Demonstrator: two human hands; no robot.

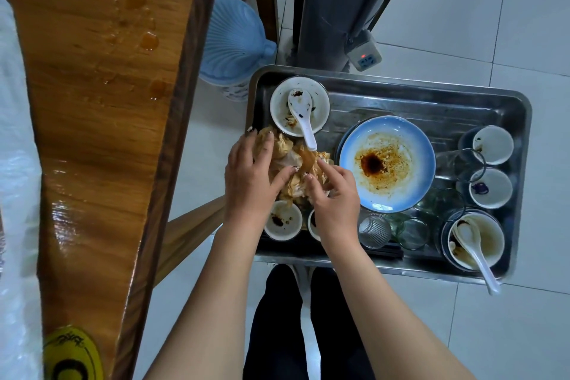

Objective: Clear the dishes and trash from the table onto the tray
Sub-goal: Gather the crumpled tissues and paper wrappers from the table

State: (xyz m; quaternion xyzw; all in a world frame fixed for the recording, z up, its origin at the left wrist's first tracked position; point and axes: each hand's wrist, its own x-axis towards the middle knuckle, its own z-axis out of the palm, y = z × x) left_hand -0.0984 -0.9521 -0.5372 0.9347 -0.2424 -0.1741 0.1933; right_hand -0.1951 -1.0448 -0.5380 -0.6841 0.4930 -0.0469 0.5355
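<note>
Clutching crumpled stained napkins [293, 157] with left grip [246, 176] and right grip [334, 194], fingers curled round the wad; lying at steel tray's [401, 99] left end, between white bowl [277, 102] and sauce dishes [282, 220].

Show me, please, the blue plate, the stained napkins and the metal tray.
blue plate [398, 131]: head view, on its pale surface above the sauce stain.
stained napkins [287, 152]: head view, on the crumpled paper's upper middle.
metal tray [401, 102]: head view, on its bare floor near the far wall.

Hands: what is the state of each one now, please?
Left hand: grips the soiled napkin wad.
Right hand: pinches the same wad.
</note>
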